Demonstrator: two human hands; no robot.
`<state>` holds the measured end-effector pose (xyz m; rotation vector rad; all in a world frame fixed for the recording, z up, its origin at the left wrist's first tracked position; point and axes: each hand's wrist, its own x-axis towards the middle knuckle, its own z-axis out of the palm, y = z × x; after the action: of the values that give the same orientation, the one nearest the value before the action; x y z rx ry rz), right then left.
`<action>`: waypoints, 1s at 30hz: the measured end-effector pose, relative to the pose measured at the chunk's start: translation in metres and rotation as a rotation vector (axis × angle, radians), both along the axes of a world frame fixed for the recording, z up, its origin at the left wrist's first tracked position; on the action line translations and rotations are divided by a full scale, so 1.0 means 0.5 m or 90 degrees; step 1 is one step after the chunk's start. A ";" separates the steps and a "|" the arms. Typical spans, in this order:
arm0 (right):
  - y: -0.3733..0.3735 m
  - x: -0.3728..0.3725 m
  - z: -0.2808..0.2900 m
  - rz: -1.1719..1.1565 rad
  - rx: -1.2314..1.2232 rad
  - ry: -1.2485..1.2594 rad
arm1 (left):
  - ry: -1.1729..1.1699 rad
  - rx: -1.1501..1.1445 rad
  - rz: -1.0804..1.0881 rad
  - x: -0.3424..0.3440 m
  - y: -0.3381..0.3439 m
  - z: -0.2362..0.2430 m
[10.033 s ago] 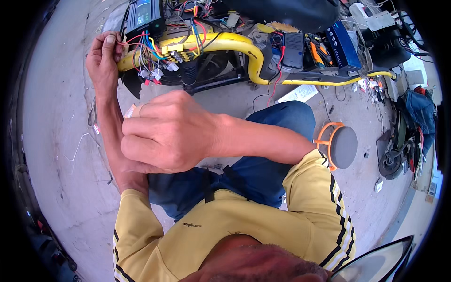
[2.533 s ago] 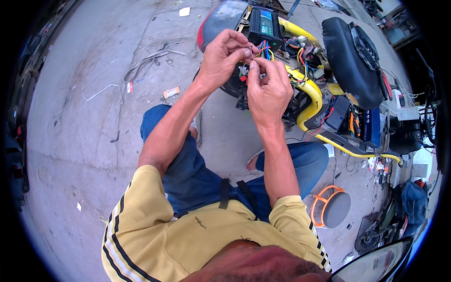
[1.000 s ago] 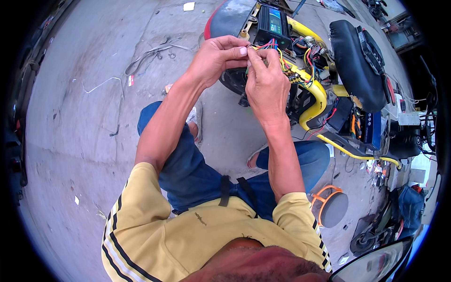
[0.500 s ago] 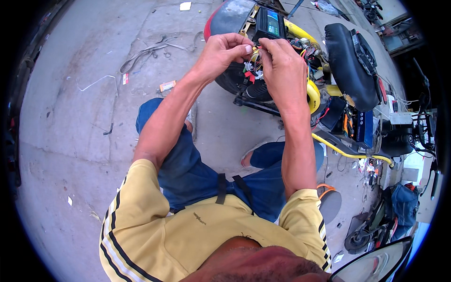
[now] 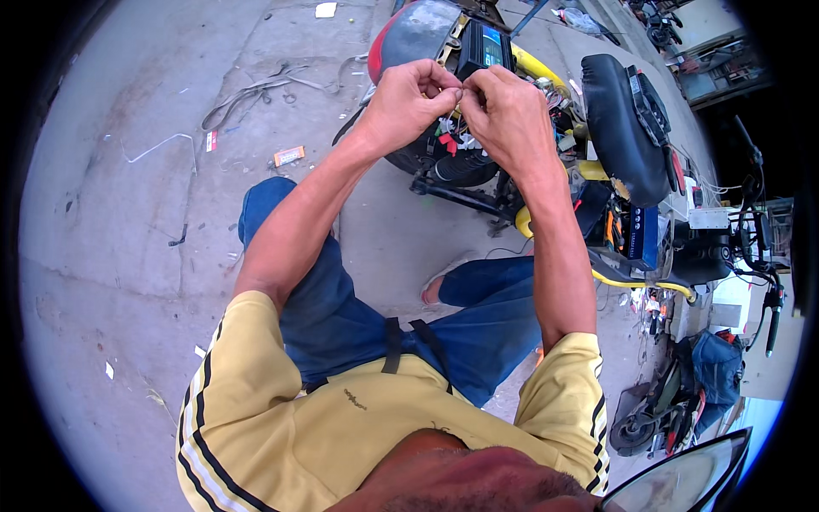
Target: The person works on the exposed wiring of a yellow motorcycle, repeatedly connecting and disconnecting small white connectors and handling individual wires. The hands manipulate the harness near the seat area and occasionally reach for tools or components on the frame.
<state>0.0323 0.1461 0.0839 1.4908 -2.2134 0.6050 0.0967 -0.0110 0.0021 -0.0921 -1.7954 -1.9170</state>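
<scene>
My left hand (image 5: 403, 104) and my right hand (image 5: 510, 118) meet fingertip to fingertip above the opened rear of a scooter with a yellow frame (image 5: 539, 66). Both are closed in a pinch on thin wires, which my fingers mostly cover. Just below the fingertips hang loose wires with a red connector (image 5: 448, 143) and white ones. Behind my right hand lies a black box with a lit screen (image 5: 490, 47). More bundled wiring sits to the right of that hand, partly hidden by it.
A black scooter seat (image 5: 618, 128) stands tipped up at the right, with a blue box (image 5: 644, 239) below it. On the concrete floor at left lie a grey strap (image 5: 247, 101), a bent wire (image 5: 162, 149) and an orange packet (image 5: 289, 156). A parked scooter (image 5: 636, 422) is at lower right.
My fingertips have drawn closer together, covering the coloured wires that showed between them before. My right forearm has swung a little outward. The whole view has shifted slightly.
</scene>
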 end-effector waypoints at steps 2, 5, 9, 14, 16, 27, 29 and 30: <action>-0.005 -0.009 0.001 0.001 0.004 -0.051 | 0.034 -0.234 0.147 0.014 0.009 0.002; -0.007 -0.020 0.003 0.000 0.004 -0.153 | 0.218 -0.597 0.349 0.009 0.004 -0.007; 0.003 -0.034 -0.001 0.011 -0.037 -0.234 | 0.187 -0.415 0.263 0.009 0.010 -0.008; 0.008 -0.038 0.009 0.042 -0.046 -0.216 | -0.114 0.191 -0.152 0.015 -0.036 0.029; 0.007 -0.037 0.012 0.071 -0.048 -0.144 | -0.139 0.196 -0.162 0.017 -0.029 0.033; 0.000 -0.047 0.037 0.074 0.088 -0.155 | -0.053 -0.049 -0.039 0.006 -0.007 0.008; -0.002 -0.051 0.050 0.045 0.140 -0.229 | -0.053 -0.225 0.071 0.013 0.005 0.009; -0.005 -0.056 0.057 0.033 0.174 -0.256 | 0.028 -0.340 0.151 0.009 0.009 0.007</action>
<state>0.0043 0.1437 0.1123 1.6835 -2.6583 0.6911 0.1011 -0.0067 0.0056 -0.0976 -2.1359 -1.2322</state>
